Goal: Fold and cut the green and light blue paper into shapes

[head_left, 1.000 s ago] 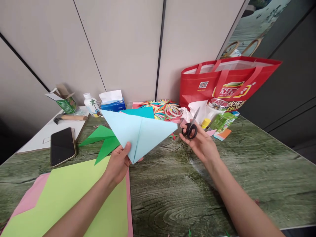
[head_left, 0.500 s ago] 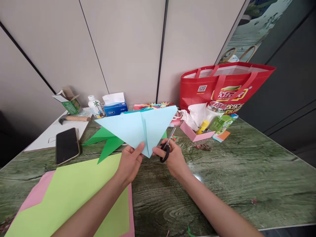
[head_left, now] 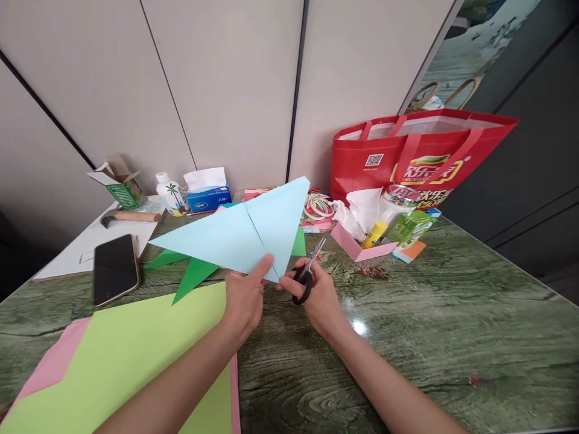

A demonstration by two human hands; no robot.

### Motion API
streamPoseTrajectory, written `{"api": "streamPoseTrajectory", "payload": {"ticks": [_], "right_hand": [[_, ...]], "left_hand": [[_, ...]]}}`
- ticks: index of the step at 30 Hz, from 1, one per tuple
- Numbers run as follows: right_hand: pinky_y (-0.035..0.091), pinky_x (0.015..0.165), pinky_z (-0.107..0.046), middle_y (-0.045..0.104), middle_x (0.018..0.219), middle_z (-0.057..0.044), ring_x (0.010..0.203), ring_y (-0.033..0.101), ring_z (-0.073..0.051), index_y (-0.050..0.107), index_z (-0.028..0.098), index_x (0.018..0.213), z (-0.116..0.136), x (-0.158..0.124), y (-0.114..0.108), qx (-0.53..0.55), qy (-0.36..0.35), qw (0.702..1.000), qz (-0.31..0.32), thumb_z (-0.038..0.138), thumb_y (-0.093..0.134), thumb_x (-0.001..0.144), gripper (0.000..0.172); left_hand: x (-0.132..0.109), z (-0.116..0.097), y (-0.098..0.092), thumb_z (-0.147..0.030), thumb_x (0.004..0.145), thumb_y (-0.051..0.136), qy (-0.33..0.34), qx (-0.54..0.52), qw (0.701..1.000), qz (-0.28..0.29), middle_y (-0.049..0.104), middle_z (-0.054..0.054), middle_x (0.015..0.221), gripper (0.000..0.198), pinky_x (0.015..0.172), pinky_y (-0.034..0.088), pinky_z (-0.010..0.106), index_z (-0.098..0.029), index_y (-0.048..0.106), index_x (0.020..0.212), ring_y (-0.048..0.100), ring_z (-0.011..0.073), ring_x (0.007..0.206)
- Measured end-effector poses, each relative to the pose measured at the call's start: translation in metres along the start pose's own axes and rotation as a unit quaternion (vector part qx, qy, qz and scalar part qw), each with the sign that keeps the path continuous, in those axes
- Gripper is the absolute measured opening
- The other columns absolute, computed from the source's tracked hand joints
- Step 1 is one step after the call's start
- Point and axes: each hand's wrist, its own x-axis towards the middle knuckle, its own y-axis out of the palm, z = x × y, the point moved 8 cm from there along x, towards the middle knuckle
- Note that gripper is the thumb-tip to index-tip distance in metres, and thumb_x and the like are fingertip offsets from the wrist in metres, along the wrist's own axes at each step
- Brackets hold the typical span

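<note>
A light blue sheet of paper [head_left: 230, 232], folded to a triangle with a crease down its middle, is held up above the table. Its lower tip is pinched by my left hand [head_left: 248, 292], thumb on top. My right hand [head_left: 321, 298] keeps a pair of black-handled scissors [head_left: 304, 283] in its grip, the blades pointing up and away from the paper. The fingertips of that hand touch or nearly touch the paper's lower tip. Green cut paper [head_left: 196, 278] lies behind and under the blue sheet, partly hidden by it.
Yellow-green paper [head_left: 149, 349] over pink sheets covers the left front. Left of the hands lie a phone [head_left: 116, 269] and a hammer [head_left: 131, 217]. Toward the back stand a bottle [head_left: 172, 194], a tissue pack [head_left: 208, 196], a pink tray [head_left: 364, 250] with a glue stick, and a red bag [head_left: 375, 169].
The blue paper has turned counterclockwise, its left corner dropping and its right corner rising. My left thumb has shifted slightly right. The scissors stay in my right hand.
</note>
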Motion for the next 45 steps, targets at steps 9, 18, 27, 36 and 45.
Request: {"api": "streamPoseTrajectory", "payload": {"ticks": [9, 18, 27, 36, 45], "right_hand": [[0.043, 0.06, -0.028, 0.062, 0.066, 0.003, 0.06, 0.058, -0.014, 0.05, 0.022, 0.084, 0.005, -0.002, 0.002, -0.04, -0.013, 0.998, 0.04, 0.034, 0.077, 0.061, 0.037], [0.038, 0.06, -0.025, 0.055, 0.069, 0.003, 0.061, 0.048, -0.011, 0.06, 0.02, 0.093, -0.012, -0.029, 0.042, -0.05, 0.113, 0.953, 0.278, 0.042, 0.075, 0.063, 0.041], [0.036, 0.06, -0.024, 0.052, 0.071, 0.002, 0.062, 0.045, -0.011, 0.06, 0.018, 0.094, -0.011, -0.029, 0.035, -0.052, 0.115, 0.952, 0.279, 0.044, 0.071, 0.069, 0.038], [0.033, 0.058, -0.023, 0.049, 0.071, 0.003, 0.062, 0.042, -0.009, 0.059, 0.017, 0.094, -0.015, -0.027, 0.033, -0.06, 0.123, 0.953, 0.269, 0.041, 0.072, 0.069, 0.037], [0.033, 0.059, -0.024, 0.049, 0.071, 0.002, 0.062, 0.042, -0.009, 0.057, 0.013, 0.095, -0.014, -0.027, 0.033, -0.077, 0.127, 0.952, 0.267, 0.04, 0.073, 0.068, 0.042]], "left_hand": [[0.007, -0.007, -0.005, -0.018, 0.051, 0.082, -0.019, 0.052, 0.998, -0.028, 0.07, 0.009, 0.1, 0.055, 0.052, 0.052, 0.028, -0.015, 0.064, 0.102, 0.066, 0.0238, 0.079], [0.011, -0.04, -0.007, -0.019, 0.052, 0.081, 0.056, 0.058, 0.994, -0.069, 0.069, 0.01, 0.101, 0.051, 0.057, 0.055, 0.031, -0.015, 0.064, 0.1, 0.066, 0.0264, 0.083], [0.007, -0.03, -0.001, -0.022, 0.052, 0.08, 0.01, 0.104, 0.994, -0.045, 0.07, 0.007, 0.082, 0.046, 0.049, 0.055, 0.033, -0.013, 0.065, 0.095, 0.067, 0.0248, 0.063], [0.008, -0.028, -0.002, -0.022, 0.052, 0.08, 0.003, 0.115, 0.992, -0.047, 0.071, 0.007, 0.077, 0.039, 0.047, 0.054, 0.033, -0.012, 0.065, 0.086, 0.068, 0.0263, 0.061], [0.007, -0.03, 0.001, -0.02, 0.058, 0.076, 0.019, 0.121, 0.992, -0.034, 0.069, 0.006, 0.075, 0.038, 0.043, 0.054, 0.032, -0.011, 0.062, 0.092, 0.067, 0.0235, 0.055]]}}
